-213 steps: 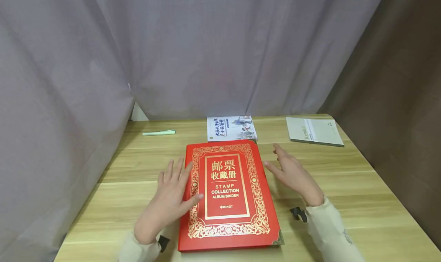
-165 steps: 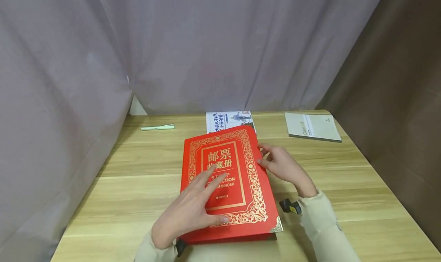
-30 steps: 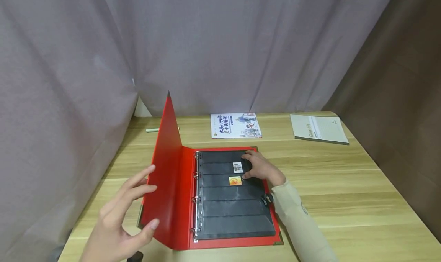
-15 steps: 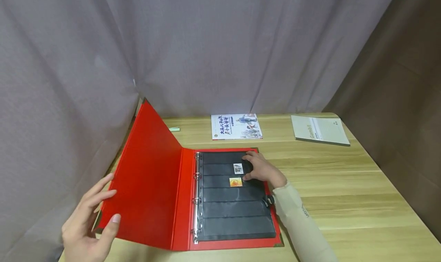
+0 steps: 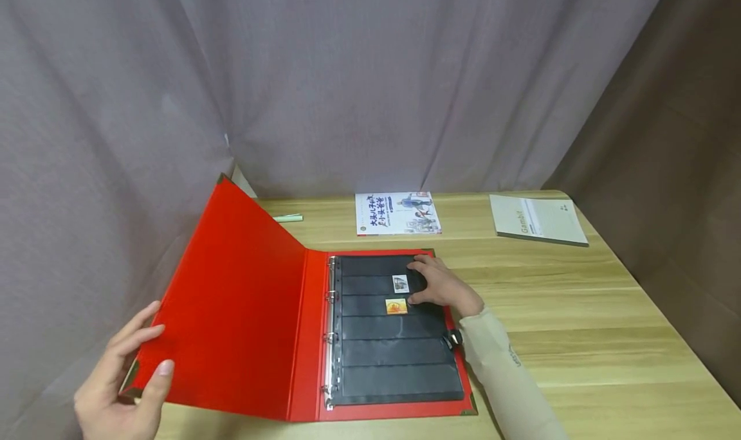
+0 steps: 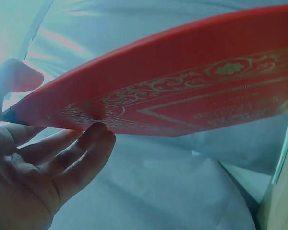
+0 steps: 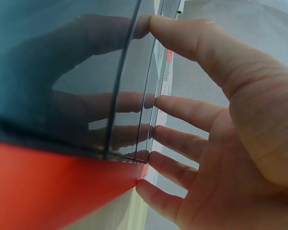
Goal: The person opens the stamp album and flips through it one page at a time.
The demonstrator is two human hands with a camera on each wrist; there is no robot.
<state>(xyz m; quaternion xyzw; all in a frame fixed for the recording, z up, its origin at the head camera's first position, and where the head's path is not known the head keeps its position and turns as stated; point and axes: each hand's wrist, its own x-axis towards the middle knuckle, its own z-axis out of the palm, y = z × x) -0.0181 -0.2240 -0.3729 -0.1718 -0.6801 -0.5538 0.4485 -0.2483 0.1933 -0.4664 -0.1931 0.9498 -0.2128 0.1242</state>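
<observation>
A red stamp album binder (image 5: pixel 309 337) lies open on the wooden table, its front cover (image 5: pixel 231 305) tilted up to the left. At the cover's outer lower edge, my left hand (image 5: pixel 118 375) holds it, thumb on the inside and fingers against the gold-patterned outside (image 6: pixel 168 84). My right hand (image 5: pixel 442 285) rests its spread fingertips on the black pocket page (image 5: pixel 399 350). In the right wrist view, the fingertips (image 7: pixel 156 132) touch the glossy page. Beside that hand are a white stamp (image 5: pixel 401 284) and a yellow-orange stamp (image 5: pixel 396 306) in the page's pockets.
Metal rings (image 5: pixel 330 337) run along the binder's spine. Behind it lie a white picture booklet (image 5: pixel 398 213) and, at back right, a grey-green Gambit notebook (image 5: pixel 538 219). A pale green pen (image 5: pixel 289 218) shows partly beyond the cover. Grey curtains (image 5: pixel 370 86) surround the table.
The binder, closed at first, has been opened. Over the last second my left hand has swung the cover further down to the left. My right hand has stayed on the page.
</observation>
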